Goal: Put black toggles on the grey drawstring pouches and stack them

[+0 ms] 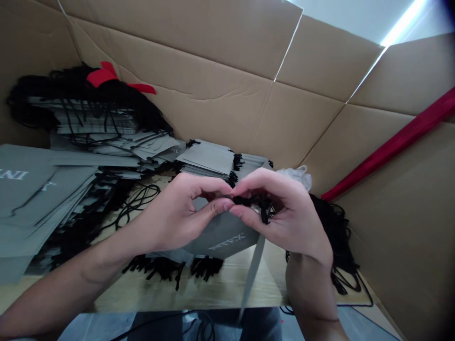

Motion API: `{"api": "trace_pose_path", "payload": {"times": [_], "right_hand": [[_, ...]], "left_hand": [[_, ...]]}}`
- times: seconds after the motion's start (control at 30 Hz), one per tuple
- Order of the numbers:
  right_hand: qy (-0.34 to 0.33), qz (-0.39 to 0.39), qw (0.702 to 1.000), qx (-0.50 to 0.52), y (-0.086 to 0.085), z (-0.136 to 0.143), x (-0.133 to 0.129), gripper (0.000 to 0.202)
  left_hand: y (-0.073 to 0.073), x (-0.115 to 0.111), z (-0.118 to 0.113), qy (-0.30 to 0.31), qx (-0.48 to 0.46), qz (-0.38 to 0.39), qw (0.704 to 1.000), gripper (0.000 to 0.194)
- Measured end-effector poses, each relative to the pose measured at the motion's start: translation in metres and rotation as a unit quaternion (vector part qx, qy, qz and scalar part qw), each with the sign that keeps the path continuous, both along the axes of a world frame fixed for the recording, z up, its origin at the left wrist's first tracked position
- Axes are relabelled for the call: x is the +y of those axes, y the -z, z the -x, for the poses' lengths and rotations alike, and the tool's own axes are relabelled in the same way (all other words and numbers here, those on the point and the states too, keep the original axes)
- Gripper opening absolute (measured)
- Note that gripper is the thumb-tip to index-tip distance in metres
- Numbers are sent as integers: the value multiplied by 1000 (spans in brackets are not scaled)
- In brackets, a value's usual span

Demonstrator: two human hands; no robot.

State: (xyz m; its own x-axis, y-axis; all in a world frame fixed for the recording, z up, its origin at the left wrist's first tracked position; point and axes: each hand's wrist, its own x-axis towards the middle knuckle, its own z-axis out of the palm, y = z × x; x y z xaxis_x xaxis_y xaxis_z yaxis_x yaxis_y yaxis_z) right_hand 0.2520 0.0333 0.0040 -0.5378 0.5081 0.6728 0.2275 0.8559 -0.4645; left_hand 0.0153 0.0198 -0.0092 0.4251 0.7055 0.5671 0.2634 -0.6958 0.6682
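Observation:
In the head view my left hand (188, 213) and my right hand (284, 208) meet fingertip to fingertip above the table. Both pinch a short black cord (245, 201), whose looped or knotted part bunches inside my right hand. A thin grey panel (253, 272), seen almost edge-on, hangs below my right hand; its link to the cord is hidden by the fingers. Beneath my hands lies a grey printed bag (227, 239) with white "INTEX" lettering. More flat grey pieces with black cord ends (206, 267) stick out under it toward the table's front edge.
Stacked grey bags (31, 199) with black cords fill the left side. A bundle of black cords (117, 99) with a red tie sits behind them. Another grey stack (208, 158) stands at the back. Black cords (334, 232) lie right. Cardboard walls (220, 94) enclose the table (142, 298).

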Motion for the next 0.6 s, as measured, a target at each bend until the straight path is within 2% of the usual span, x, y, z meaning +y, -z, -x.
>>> {"api": "trace_pose_path", "payload": {"times": [0.1,0.2,0.3,0.43,0.5,0.6], "right_hand": [[-16,1,1000,-7,-1,1,0,14],[-3,8,1000,-3,-1,1,-3,17],[2,3,1000,15,-1,-1,-6,21],[-9,12,999,44,-1,-5,-7,23],[-18,19,999,42,-1,-5,-6,25],[-53,32,998,30,-2,-4,-5,29]], "left_hand": [[-3,-3,0,-13,21,-18,1000,16],[-4,-4,2,-3,25,-12,1000,15],[-4,-2,5,38,2,30,999,15],[-3,1,4,118,-48,131,983,13],[-3,0,1,124,-62,157,978,16],[-2,-5,-5,110,-57,150,981,18]]}}
